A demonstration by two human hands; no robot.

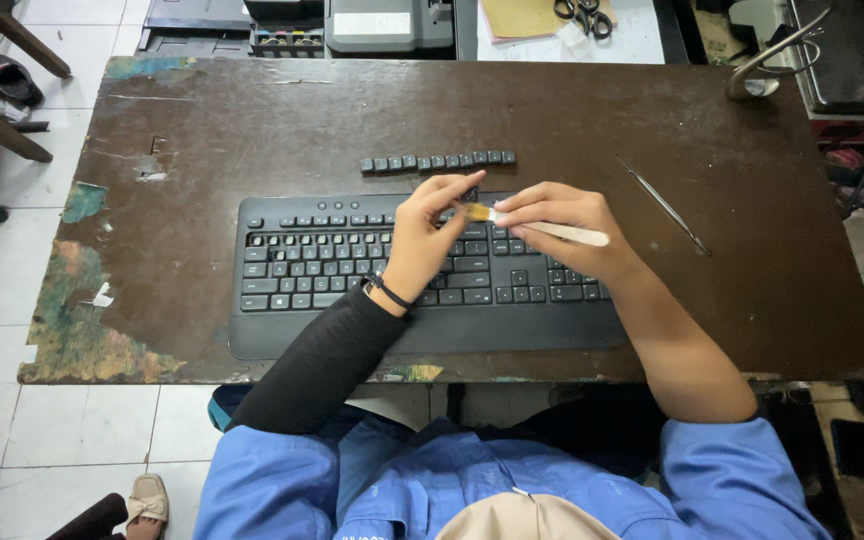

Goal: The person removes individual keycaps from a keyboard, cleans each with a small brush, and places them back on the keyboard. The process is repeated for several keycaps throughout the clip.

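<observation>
Right hand (562, 215) grip pinches small brush (542, 228): light, thin handle, soft tip. Left hand (422, 235) grip pinches something tiny, likely key, above black keyboard (332, 260).

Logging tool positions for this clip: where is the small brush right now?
In the head view, the small brush is held in the right hand over the upper middle of the black keyboard, its bristles meeting the left hand fingertips, just below the row of loose keycaps.
</observation>
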